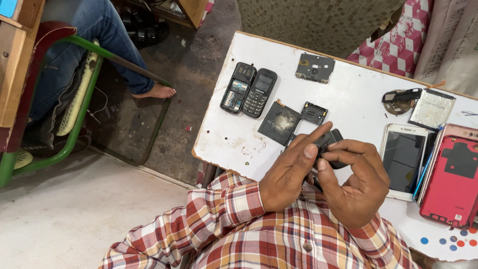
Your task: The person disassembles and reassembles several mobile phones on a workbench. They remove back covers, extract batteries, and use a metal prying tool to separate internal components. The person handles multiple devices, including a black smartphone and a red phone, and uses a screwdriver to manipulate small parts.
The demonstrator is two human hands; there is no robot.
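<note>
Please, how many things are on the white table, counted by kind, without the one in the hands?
Keypad phones: 2
Touchscreen phones: 1
Red phone back shells: 1
Loose black parts: 4
Silver flat part: 1
Total: 9

Small black phone part (pixel 332 142), mostly hidden, held above white table edge

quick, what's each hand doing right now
Left hand: closed on the small black phone part, forefinger stretched along it.
Right hand: fingers curled, pinching the same part from the other side.
</note>
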